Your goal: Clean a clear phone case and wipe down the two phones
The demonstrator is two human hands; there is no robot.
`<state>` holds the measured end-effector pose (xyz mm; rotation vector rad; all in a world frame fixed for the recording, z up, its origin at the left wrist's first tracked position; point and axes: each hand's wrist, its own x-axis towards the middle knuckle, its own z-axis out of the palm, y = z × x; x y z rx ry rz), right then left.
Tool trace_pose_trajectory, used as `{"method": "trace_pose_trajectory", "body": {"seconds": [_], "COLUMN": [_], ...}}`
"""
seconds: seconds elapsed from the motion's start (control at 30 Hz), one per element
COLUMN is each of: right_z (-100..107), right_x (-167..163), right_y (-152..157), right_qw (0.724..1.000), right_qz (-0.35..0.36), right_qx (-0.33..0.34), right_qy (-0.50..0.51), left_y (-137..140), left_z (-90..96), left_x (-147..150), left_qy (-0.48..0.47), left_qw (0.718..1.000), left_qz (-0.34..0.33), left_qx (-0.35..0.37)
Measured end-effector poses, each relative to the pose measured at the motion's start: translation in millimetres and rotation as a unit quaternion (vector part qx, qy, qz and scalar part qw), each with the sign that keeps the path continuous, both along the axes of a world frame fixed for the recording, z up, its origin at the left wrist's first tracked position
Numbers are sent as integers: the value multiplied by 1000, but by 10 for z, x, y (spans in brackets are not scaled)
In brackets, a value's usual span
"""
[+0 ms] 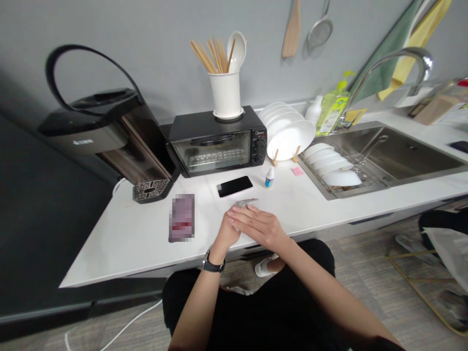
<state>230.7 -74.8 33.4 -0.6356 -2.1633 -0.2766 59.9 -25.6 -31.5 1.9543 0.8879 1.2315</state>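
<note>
My left hand (231,230), with a dark-strapped watch at its wrist, is closed under my right hand. Laid across its fingers, my right hand (262,227) presses down from the right. A crumpled whitish tissue (245,203) pokes out between them on the far side; most of it is hidden by the fingers. Just beyond the hands a phone (234,186) lies on the white counter (126,243), its dark screen up. A small white bottle with a blue label (269,177) stands upright behind my right hand. To the left lies a blurred purple flat object (183,217).
A toaster oven (219,146) bears a white holder (225,95) of chopsticks. A drinks machine (120,141) stands left. Plates (288,139) stand in a rack near a pink note (297,171). Bowls (340,177) sit at the sink (413,151) on the right.
</note>
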Motion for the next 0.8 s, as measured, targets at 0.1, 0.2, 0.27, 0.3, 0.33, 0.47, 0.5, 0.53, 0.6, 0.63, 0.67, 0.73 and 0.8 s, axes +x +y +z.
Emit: {"method": "trace_pose_trajectory", "body": {"seconds": [0.1,0.2,0.27,0.3,0.33,0.47,0.5,0.53,0.6,0.63,0.67,0.73,0.8], "right_z": [-34,-131,-187,-206,-217,-201,-188,-174,-149,-138,-127,-104,-82], "right_x": [219,346,319,270,204,-106,-166,-213,-271,-283,-285,-254,-173], "right_y": [99,164,147,119,82,-60,-78,-86,-86,-81,-75,-62,-39], "right_qw": [1000,999,995,990,983,935,933,938,956,966,974,988,996], "right_qz": [0,-9,-13,-22,-37,-114,-121,-121,-112,-105,-94,-63,-29], "right_qx": [-2,-31,-53,-68,-87,-153,-153,-146,-119,-102,-85,-51,-24], "right_qy": [-11,38,86,119,159,299,302,291,244,215,186,131,78], "left_y": [17,37,42,41,38,28,27,26,20,14,7,-9,-19], "left_z": [59,121,143,149,152,143,136,126,97,80,62,35,27], "left_x": [31,65,75,77,78,74,71,67,51,40,28,6,-5], "left_qy": [-15,-27,-31,-31,-32,-29,-28,-27,-25,-24,-22,-21,-17], "left_qw": [1000,999,999,999,999,999,999,999,1000,1000,1000,1000,1000], "left_qz": [-16,-25,-28,-28,-26,-13,-11,-9,-6,-3,1,12,9], "left_qx": [6,8,6,4,1,-13,-14,-15,-16,-17,-18,-18,-17]}}
